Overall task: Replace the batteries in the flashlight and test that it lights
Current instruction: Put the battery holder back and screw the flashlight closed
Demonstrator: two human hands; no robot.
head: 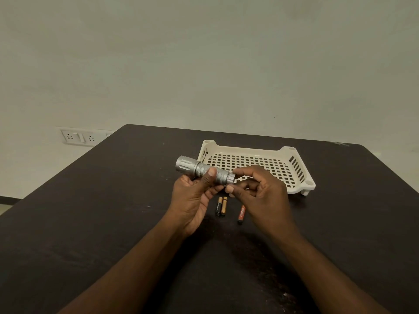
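Silver flashlight (pixel 201 170) is being gripped by the left hand (pixel 192 196); right hand (pixel 260 191) is pinching its tail cap (pixel 230 178), probably unscrewing next.

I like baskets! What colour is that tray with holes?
The tray is cream-white, seen from the head view.

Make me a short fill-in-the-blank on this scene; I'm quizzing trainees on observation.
1. The left hand holds the silver ____ by its body.
2. The right hand pinches the tail cap at the end nearer the cream ____.
3. ____ batteries lie on the dark table.

Missing words: flashlight; basket; Three
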